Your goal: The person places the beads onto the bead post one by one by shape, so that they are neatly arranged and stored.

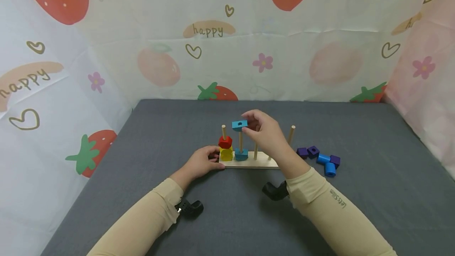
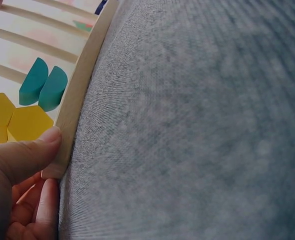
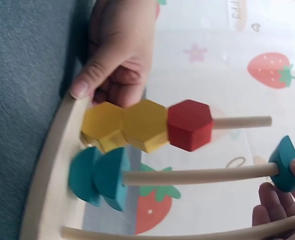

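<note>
And right at the top of the second pale wooden peg [image 3: 202,177], a teal, half-round block of what looks like painted wood [image 1: 236,125] is held by the right hand [image 1: 264,129], its thumb and fingers pinched together on the edge. The block is met by the peg's tip; whether the hole has been entered cannot be told. Down below, two matching teal half-round blocks [image 1: 241,154] are already threaded at the foot of that same peg. Next door, two yellow hexagonal blocks [image 3: 145,125] are topped by a red hexagonal block [image 3: 190,125] on the first pale wooden peg [image 3: 242,122].

Meanwhile the long, pale wooden base [image 1: 249,165] is gripped at its left end by the left hand [image 1: 200,164]: the thumb is laid on the edge, the other fingers curled against the end (a steadying hold, by the look of it).

So the step in hand can be judged as the stacking of a third teal piece. For the next move, the hole should be squared over the peg, the block let down onto its mates, and the pinch loosened only once the peg has been caught; with a tilt, it could be jammed. Off to the right, three purple block-shaped pieces [image 1: 313,152] and two blue cylinders [image 1: 330,170] are left unthreaded on the grey cloth [image 1: 373,192].
</note>
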`<control>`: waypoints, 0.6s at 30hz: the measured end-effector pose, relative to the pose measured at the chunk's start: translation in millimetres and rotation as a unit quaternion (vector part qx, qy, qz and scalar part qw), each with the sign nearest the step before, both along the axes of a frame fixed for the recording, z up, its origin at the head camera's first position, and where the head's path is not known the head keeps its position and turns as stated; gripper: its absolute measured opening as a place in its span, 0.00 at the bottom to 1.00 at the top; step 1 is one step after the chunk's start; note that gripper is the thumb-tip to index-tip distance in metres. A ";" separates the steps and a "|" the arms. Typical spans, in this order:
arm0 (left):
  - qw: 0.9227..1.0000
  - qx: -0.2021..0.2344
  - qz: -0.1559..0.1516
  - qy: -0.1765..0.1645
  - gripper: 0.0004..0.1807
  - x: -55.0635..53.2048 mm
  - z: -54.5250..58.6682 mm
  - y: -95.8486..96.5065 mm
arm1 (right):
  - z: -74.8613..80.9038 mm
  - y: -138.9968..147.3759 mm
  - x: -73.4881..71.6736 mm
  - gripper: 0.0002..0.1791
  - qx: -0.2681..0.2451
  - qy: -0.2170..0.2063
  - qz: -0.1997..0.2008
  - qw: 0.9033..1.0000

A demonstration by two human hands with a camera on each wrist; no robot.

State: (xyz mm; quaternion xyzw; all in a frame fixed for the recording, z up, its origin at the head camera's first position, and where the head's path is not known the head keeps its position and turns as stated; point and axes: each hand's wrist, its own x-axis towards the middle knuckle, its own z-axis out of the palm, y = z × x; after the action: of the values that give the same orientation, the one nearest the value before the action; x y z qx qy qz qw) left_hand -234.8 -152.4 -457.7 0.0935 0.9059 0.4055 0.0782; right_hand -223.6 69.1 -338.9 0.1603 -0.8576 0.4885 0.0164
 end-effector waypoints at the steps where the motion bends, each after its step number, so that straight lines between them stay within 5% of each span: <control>1: 1.000 0.000 0.000 0.000 0.26 0.2 0.1 0.0 | -2.0 -0.5 0.3 0.17 -0.005 -0.002 -0.004 1.000; 18: 1.000 -0.004 -0.002 0.004 0.26 1.6 -0.3 -0.8 | -24.4 -6.1 3.3 0.26 -0.054 -0.039 -0.033 0.997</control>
State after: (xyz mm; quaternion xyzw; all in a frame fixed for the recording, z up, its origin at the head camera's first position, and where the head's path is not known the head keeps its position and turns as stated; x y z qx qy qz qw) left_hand -233.2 -153.2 -458.0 0.0963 0.9076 0.4016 0.0758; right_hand -220.3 63.0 -363.3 0.1118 -0.8349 0.5389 0.0071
